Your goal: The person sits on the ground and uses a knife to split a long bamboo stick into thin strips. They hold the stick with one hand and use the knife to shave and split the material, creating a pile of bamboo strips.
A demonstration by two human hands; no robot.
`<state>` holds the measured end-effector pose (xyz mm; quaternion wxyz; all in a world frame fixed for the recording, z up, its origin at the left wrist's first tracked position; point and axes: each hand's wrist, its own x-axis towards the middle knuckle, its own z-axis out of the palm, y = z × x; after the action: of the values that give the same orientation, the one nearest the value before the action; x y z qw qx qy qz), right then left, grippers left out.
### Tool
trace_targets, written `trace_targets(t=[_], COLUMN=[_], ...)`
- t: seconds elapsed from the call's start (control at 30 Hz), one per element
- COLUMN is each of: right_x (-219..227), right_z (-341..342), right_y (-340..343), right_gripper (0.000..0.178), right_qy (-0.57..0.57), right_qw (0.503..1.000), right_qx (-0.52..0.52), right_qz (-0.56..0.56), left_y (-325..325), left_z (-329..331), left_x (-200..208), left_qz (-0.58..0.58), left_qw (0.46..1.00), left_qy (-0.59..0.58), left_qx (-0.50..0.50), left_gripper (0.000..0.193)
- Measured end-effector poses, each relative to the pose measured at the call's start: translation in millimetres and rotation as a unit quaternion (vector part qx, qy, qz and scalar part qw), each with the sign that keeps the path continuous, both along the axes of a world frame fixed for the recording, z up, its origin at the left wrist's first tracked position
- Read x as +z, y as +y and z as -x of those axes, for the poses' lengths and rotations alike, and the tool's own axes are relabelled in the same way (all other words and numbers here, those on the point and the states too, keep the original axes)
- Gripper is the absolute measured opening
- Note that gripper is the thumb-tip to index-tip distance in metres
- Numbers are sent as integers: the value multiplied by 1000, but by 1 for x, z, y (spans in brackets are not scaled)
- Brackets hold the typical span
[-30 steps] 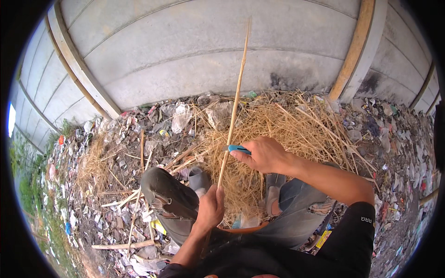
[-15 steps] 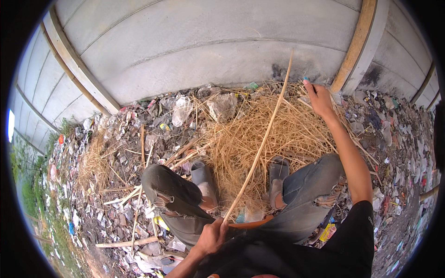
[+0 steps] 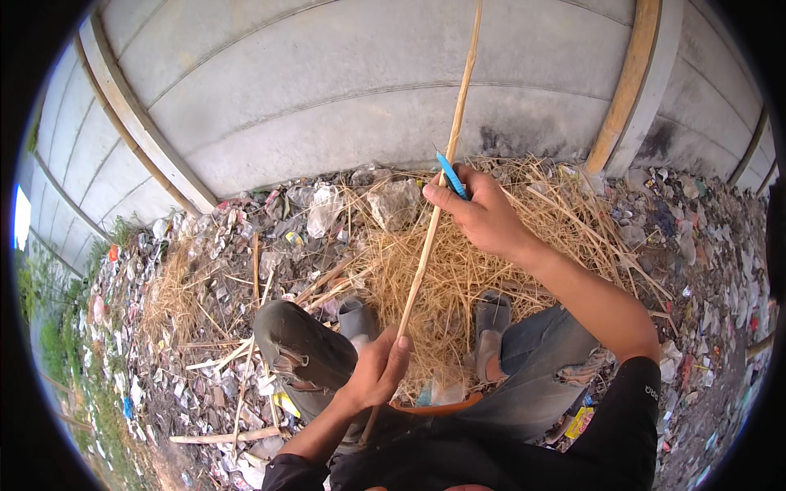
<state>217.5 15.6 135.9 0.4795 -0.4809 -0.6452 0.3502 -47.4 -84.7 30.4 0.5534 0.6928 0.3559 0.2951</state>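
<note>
My left hand (image 3: 378,367) is closed round the lower part of a long, pale bamboo strip (image 3: 422,274), which slants up and away between my knees. Its far end runs past the top edge of the picture, in front of the wall. Higher up, my right hand (image 3: 485,214) grips a slim blue-handled knife (image 3: 451,175), held against the strip, with the thumb at the strip's near side. The blade is barely visible. Under the strip lies a heap of thin straw-coloured shavings (image 3: 524,254), between and beyond my sandalled feet.
A grey panel wall (image 3: 327,123) with a wooden post (image 3: 626,86) stands close ahead. Litter (image 3: 237,286) covers the ground around me. Loose bamboo pieces (image 3: 225,434) lie at left, near a smaller shavings pile (image 3: 176,286). Green plants (image 3: 53,335) grow at far left.
My right hand has come in from the far right to the strip with the knife. My left hand has moved forward, and the strip now reaches farther up, its lower end showing behind the hand.
</note>
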Motion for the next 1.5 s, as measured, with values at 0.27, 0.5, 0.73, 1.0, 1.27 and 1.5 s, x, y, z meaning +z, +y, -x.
trace_targets(t=[0.27, 0.5, 0.73, 1.0, 1.27, 1.5], right_x=[-25, -29, -54, -60, -50, -71], right_z=[11, -2, 19, 35, -24, 7], right_y=[12, 3, -21, -27, 35, -19], right_gripper=[37, 57, 58, 56, 65, 58], right_qy=[-23, -262, -342, -378, -399, -380], right_qw=[997, 965, 936, 921, 910, 923], right_qx=[17, 9, 87, 91, -116, 56], right_qz=[-78, -21, 2, -6, 14, -14], left_y=[58, 67, 65, 64, 50, 60], left_z=[-24, -40, -34, -25, -13, -27], left_x=[13, -7, -18, -22, -28, -25], left_qz=[130, 201, 230, 252, 278, 259], left_qw=[975, 944, 935, 928, 934, 943], left_qy=[-147, -257, -270, -275, -213, -206], left_qx=[-105, -54, 2, 1, -67, -24], left_gripper=[32, 42, 52, 49, 48, 47])
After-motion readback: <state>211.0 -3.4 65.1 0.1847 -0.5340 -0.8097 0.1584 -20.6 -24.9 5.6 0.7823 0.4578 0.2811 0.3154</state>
